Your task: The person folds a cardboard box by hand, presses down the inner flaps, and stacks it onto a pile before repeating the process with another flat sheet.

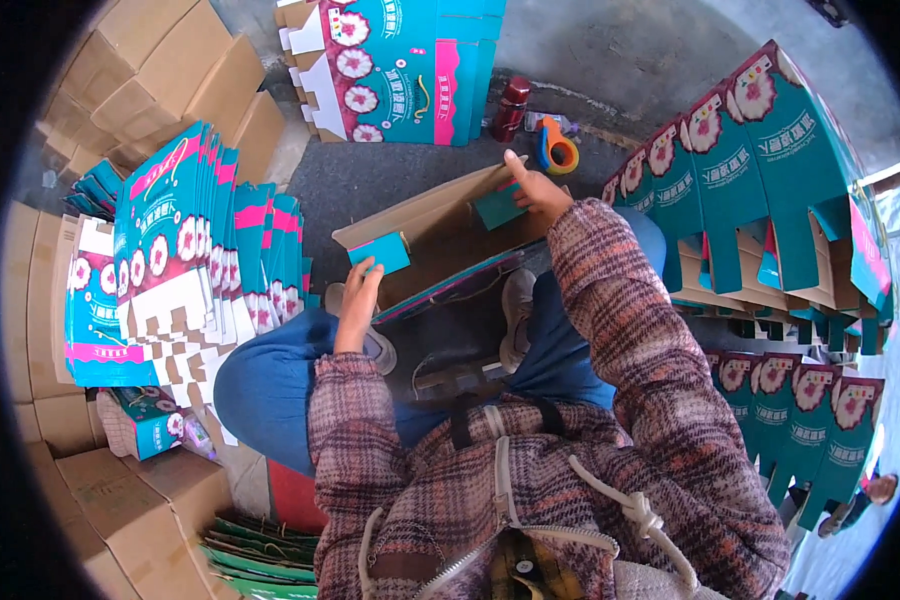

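An open cardboard box (432,262), brown inside with teal on its outside and small flaps, sits between my knees, its open side toward me. My left hand (361,298) is at its left end, fingertips against a teal flap (382,254) and the thumb side hidden partly by the box wall. My right hand (541,192) grips the right end, with the thumb over the far edge and the fingers curled beside another teal flap (498,206).
Flat teal and pink cartons (165,235) stack at left, with more behind (395,75). Formed teal boxes (760,150) line the right. Beyond my right hand stand a dark red bottle (511,108) and an orange-and-blue tape dispenser (557,148). Brown cartons (135,500) pile at left.
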Tool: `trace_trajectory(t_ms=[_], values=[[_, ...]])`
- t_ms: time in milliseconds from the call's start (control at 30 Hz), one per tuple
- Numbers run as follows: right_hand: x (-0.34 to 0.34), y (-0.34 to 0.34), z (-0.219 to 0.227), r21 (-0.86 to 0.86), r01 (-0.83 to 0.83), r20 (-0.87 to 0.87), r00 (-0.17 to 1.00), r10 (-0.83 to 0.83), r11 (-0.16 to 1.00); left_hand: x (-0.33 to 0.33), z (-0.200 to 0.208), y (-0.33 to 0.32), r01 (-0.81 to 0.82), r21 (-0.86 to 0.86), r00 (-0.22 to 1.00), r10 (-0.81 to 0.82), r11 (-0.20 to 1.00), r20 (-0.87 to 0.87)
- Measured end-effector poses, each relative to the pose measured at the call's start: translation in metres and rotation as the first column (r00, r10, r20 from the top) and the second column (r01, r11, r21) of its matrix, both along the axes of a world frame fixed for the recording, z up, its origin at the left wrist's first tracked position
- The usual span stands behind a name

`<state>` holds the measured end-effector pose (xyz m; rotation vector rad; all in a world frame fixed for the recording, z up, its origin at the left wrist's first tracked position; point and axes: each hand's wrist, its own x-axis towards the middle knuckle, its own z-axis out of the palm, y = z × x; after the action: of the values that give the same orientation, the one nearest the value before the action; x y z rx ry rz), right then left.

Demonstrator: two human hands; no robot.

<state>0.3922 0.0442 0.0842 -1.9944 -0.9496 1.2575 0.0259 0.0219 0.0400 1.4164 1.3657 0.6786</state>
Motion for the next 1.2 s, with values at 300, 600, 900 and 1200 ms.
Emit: trace_trajectory(t_ms=[300, 600, 900, 1200], values=[[0.024, 0.009, -0.013, 0.103, 0.083, 0.043, 0.995, -0.088, 0.991, 0.004, -0.009, 0.005, -0.014, 0.055, 0.996, 0.009, 0.998, 0.092], [0.018, -0.005, -0.011, -0.144, -0.489, 0.53, 0.696, 0.484, 0.86, -0.021, -0.017, 0.003, -0.164, -0.002, 0.983, 0.164, 0.986, 0.084], [0.001, -0.013, 0.021, -0.269, -0.572, 0.575, 0.55, 0.606, 0.775, -0.026, 0.0, -0.004, -0.162, 0.04, 0.984, 0.159, 0.986, 0.075], [0.046, -0.005, -0.059, -0.192, -0.326, 0.827, 0.454, 0.331, 0.926, 0.049, 0.045, -0.013, -0.069, -0.265, 0.859, 0.192, 0.962, 0.474]])
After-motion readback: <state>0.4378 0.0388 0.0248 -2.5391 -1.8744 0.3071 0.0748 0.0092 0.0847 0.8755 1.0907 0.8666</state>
